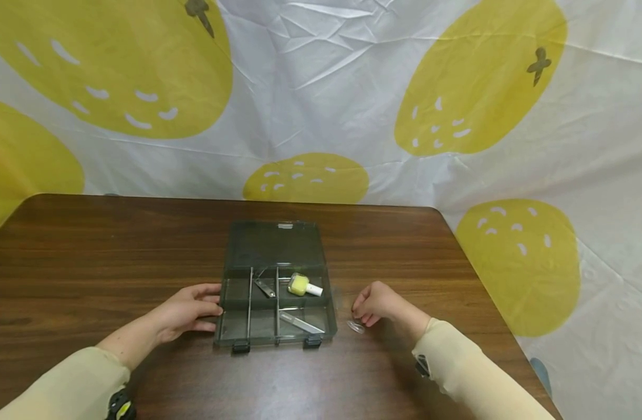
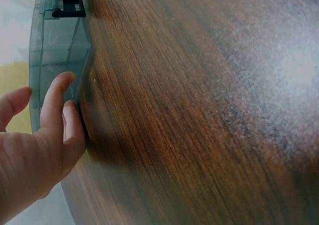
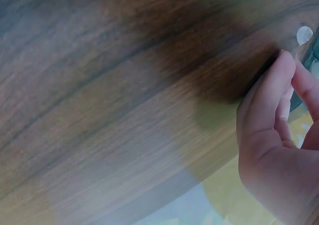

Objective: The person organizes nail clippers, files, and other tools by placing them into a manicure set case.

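A smoky clear divided box (image 1: pixel 237 324) lies on the table with its lid (image 1: pixel 276 245) laid back. My left hand (image 1: pixel 189 310) rests against the box's left side, fingers loosely extended; in the left wrist view its fingertips touch the wall near a black latch (image 2: pixel 69 6). Inside are a nail clipper (image 1: pixel 265 288), a yellow nail polish bottle (image 1: pixel 299 284) with a white cap, and a slim pale stick-shaped tool (image 1: pixel 300 322). Right of the box, my right hand (image 1: pixel 380 304) pinches a small clear plastic piece (image 3: pixel 304 34) between thumb and fingertips, low over the table.
The brown wooden table (image 1: pixel 105 251) runs back to a white cloth (image 1: pixel 321 87) printed with yellow fruit. Two black latches hang from the box's front edge, and the box's left compartments hold nothing.
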A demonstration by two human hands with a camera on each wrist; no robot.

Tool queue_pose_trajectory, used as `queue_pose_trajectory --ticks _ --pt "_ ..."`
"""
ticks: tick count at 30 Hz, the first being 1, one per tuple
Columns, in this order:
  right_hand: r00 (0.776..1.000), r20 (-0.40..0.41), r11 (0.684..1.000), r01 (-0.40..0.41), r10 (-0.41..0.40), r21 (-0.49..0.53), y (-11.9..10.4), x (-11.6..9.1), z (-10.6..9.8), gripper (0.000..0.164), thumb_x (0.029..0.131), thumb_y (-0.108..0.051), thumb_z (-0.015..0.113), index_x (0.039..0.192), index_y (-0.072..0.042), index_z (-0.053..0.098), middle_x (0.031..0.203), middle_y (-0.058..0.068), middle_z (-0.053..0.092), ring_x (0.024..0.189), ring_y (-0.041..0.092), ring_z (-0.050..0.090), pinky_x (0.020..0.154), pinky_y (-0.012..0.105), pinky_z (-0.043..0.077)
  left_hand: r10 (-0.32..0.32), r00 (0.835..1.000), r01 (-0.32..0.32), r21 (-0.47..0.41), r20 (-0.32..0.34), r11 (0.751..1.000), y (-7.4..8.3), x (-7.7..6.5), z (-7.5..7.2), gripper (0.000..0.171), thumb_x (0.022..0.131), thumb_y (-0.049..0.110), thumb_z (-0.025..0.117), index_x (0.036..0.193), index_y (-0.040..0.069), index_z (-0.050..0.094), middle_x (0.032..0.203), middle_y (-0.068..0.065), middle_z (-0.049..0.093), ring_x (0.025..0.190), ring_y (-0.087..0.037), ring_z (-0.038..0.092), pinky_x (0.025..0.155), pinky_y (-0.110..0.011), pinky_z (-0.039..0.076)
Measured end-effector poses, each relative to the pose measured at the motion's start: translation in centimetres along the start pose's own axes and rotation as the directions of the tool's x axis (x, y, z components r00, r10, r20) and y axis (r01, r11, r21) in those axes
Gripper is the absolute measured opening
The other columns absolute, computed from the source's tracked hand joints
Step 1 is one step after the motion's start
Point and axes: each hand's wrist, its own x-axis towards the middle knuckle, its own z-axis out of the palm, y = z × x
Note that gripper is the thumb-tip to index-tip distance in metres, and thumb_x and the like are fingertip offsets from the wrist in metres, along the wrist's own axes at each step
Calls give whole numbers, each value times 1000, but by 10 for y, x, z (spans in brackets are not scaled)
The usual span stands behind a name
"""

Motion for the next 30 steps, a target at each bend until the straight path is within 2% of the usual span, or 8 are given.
queue_pose_trajectory --ticks 10,15,21,30 --pt "996 79 990 -42 32 136 2 5 -12 14 77 6 61 89 13 66 57 0 58 52 8 56 55 24 57 2 1000 -2 -7 -10 1000 0 0 2 70 87 -3 51 142 -15 10 140 -41 21 91 -12 56 75 -32 58" --pt "995 95 979 -30 11 201 -3 6 -21 16 80 6 58 92 15 64 61 1 63 54 8 57 56 23 57 -3 1000 3 -4 -13 1000 0 0 2 70 87 -3 51 142 -15 10 140 -41 20 92 -12 55 75 -31 58" --pt "994 107 970 -17 -9 241 -10 6 -26 14 79 7 57 89 13 64 62 1 62 55 8 57 56 21 56 -9 1000 9 -5 -10 1000 0 0 1 71 87 -3 51 143 -15 10 141 -41 19 93 -12 55 75 -31 58" --pt "991 131 963 -16 -20 269 -21 7 -25 16 80 6 57 93 14 62 63 1 62 57 8 57 58 21 56 -16 1000 16 8 -8 1000 0 0 -1 70 88 -2 52 143 -14 10 141 -41 18 97 -14 54 78 -32 58"
